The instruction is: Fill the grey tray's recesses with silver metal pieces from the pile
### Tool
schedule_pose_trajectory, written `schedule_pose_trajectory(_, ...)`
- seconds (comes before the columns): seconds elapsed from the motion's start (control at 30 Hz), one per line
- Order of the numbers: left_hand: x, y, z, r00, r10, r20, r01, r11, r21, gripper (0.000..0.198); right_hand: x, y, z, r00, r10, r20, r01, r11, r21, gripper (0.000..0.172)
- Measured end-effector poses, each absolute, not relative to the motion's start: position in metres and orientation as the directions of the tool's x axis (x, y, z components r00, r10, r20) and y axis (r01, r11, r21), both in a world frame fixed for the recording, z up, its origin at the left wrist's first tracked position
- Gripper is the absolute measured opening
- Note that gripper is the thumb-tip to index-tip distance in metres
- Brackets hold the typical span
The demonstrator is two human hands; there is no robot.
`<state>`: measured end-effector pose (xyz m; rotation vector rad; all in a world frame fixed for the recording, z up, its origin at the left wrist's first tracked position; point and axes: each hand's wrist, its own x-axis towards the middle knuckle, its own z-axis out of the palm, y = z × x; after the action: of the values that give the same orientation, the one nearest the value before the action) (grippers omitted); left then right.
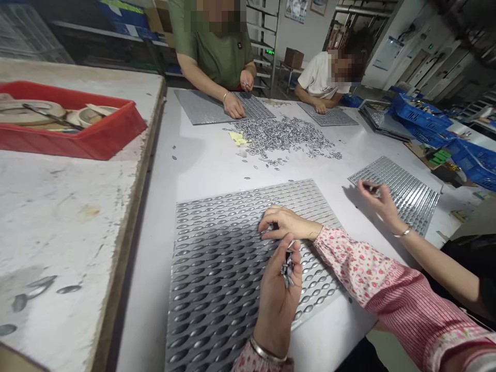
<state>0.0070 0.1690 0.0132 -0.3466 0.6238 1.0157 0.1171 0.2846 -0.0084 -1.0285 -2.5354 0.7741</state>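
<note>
A grey moulded tray point(217, 289) with rows of oval pockets lies on the white table in front of me. My left hand point(278, 297) is held palm up over the tray's right part, cupped around a small bunch of shiny metal pieces point(287, 268). My right hand point(284, 223), in a pink flowered sleeve, rests on the tray just beyond it. Its fingertips are pinched down onto a pocket, and what they hold is hidden. The pockets in the far rows carry metal pieces.
A heap of loose metal pieces point(284, 135) lies mid-table. A co-worker's hand point(382, 200) works at another tray point(403, 191) on the right. Two more people sit at trays point(201, 107) across the table. A red bin point(73, 135) stands at left, blue crates point(422, 118) at right.
</note>
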Motion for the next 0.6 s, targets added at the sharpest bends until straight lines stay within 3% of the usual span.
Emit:
schedule_pose_trajectory(0.17, 0.004, 0.166, 0.013, 0.509, 0.732, -0.453, -0.821, 0.571, 0.000, 0.020, 0.111, 0.288, -0.014, -0.785, 0.619, 0.029, 0.559, 0.727, -0.399, 0.018)
schedule_pose_trajectory(0.43, 0.006, 0.168, 0.008, 0.509, 0.732, -0.454, -0.830, 0.556, -0.034, 0.017, 0.104, 0.279, 0.000, -0.865, 0.501, -0.040, 0.501, 0.853, -0.148, 0.019)
schedule_pose_trajectory(0.53, 0.007, 0.168, 0.008, 0.485, 0.726, -0.487, -0.838, 0.546, -0.021, 0.015, 0.104, 0.276, 0.003, -0.862, 0.505, -0.042, 0.506, 0.852, -0.136, 0.018)
schedule_pose_trajectory(0.6, 0.007, 0.168, 0.008, 0.433, 0.733, -0.525, -0.854, 0.519, 0.019, 0.015, 0.109, 0.278, -0.001, -0.840, 0.543, 0.007, 0.530, 0.822, -0.208, 0.021)
